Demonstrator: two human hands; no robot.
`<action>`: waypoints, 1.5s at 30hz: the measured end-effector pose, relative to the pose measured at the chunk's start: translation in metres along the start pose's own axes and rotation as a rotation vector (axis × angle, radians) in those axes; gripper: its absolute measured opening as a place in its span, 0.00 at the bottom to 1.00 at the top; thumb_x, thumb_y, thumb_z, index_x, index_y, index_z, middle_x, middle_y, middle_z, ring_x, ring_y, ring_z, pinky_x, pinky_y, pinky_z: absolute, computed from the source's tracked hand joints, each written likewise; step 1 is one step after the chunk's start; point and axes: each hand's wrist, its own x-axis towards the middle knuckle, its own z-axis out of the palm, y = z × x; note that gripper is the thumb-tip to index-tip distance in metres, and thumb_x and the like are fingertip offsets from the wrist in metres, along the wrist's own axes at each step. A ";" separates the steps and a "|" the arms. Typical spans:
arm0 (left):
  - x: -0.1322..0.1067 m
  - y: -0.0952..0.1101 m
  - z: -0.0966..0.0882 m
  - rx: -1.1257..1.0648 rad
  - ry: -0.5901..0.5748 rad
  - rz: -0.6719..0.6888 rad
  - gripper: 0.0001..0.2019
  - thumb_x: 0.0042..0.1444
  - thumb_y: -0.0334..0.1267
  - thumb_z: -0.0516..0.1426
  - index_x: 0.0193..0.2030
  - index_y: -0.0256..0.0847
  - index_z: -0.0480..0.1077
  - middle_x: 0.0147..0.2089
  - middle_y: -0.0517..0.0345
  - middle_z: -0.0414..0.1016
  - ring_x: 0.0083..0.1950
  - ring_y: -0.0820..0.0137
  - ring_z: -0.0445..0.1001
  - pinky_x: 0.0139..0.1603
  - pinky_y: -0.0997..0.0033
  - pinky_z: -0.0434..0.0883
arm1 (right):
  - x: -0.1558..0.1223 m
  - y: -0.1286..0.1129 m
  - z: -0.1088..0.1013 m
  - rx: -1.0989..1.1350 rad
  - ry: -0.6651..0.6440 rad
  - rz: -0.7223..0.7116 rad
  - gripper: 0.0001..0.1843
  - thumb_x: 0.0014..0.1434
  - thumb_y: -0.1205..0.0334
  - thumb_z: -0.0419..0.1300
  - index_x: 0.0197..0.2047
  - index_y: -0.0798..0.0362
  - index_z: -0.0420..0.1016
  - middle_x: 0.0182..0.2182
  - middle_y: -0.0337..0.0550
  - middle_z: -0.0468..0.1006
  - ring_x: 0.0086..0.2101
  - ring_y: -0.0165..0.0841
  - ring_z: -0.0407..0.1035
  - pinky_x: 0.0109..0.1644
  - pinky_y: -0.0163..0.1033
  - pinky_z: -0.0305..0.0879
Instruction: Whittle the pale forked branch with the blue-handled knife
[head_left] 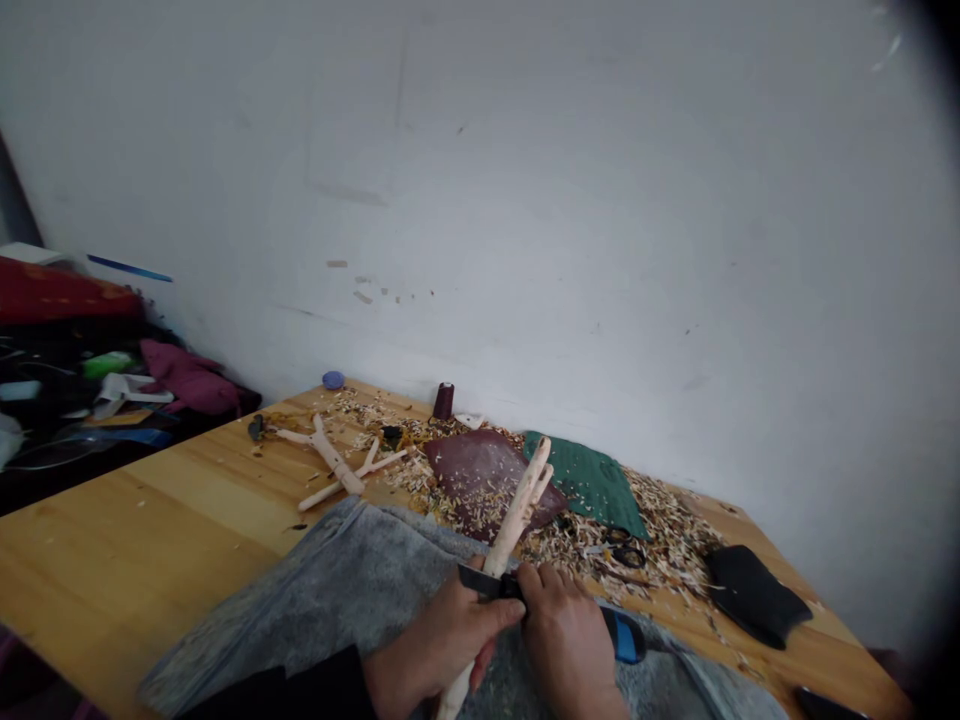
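My left hand (439,645) is closed round a pale, peeled wooden stick (517,515) that points up and away, forked at its far tip. My right hand (566,635) grips a knife with a blue and black handle (626,637). The dark blade (480,581) lies across the stick, just above my left hand's fingers. Both hands are over a grey towel (352,585) spread at the near edge of the wooden table (150,540).
Wood shavings (660,530) cover the far part of the table, over a maroon leather piece (480,470) and a green one (592,480). Carved forked sticks (334,465), scissors (626,550), a thread spool (444,400), a black pouch (754,595). Clutter at left (90,370). White wall behind.
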 end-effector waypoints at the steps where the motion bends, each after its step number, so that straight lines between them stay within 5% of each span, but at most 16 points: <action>1: 0.000 -0.001 0.001 0.006 0.008 -0.008 0.10 0.53 0.45 0.54 0.35 0.41 0.64 0.09 0.75 0.54 0.09 0.78 0.51 0.11 0.78 0.50 | 0.000 -0.001 0.001 -0.014 0.002 0.010 0.11 0.55 0.76 0.57 0.36 0.49 0.71 0.30 0.40 0.75 0.31 0.37 0.72 0.33 0.38 0.56; 12: 0.002 -0.011 0.011 -0.007 0.159 -0.012 0.20 0.54 0.59 0.52 0.29 0.43 0.60 0.11 0.73 0.55 0.10 0.77 0.56 0.10 0.79 0.52 | 0.002 -0.014 -0.003 -0.076 0.026 0.114 0.11 0.57 0.76 0.55 0.36 0.50 0.69 0.29 0.42 0.75 0.30 0.37 0.73 0.32 0.37 0.58; 18: 0.007 -0.013 0.008 -0.074 0.108 0.080 0.22 0.51 0.61 0.54 0.30 0.43 0.59 0.12 0.73 0.56 0.11 0.78 0.55 0.11 0.79 0.54 | 0.003 -0.007 -0.006 -0.019 -0.032 0.079 0.11 0.57 0.76 0.55 0.37 0.49 0.69 0.30 0.40 0.76 0.32 0.35 0.74 0.31 0.34 0.57; 27: 0.002 -0.003 0.000 -0.078 0.084 0.192 0.21 0.50 0.54 0.60 0.39 0.40 0.61 0.13 0.75 0.57 0.12 0.79 0.56 0.12 0.80 0.54 | 0.003 -0.006 -0.006 0.084 -0.071 0.050 0.11 0.57 0.76 0.55 0.35 0.49 0.70 0.29 0.39 0.76 0.30 0.33 0.74 0.29 0.34 0.55; 45: 0.001 -0.005 0.000 -0.068 0.094 0.210 0.17 0.51 0.46 0.60 0.41 0.41 0.61 0.15 0.76 0.56 0.13 0.80 0.56 0.13 0.80 0.54 | 0.002 -0.008 -0.001 0.126 -0.086 0.077 0.11 0.57 0.76 0.55 0.36 0.49 0.71 0.31 0.39 0.77 0.32 0.34 0.74 0.33 0.34 0.59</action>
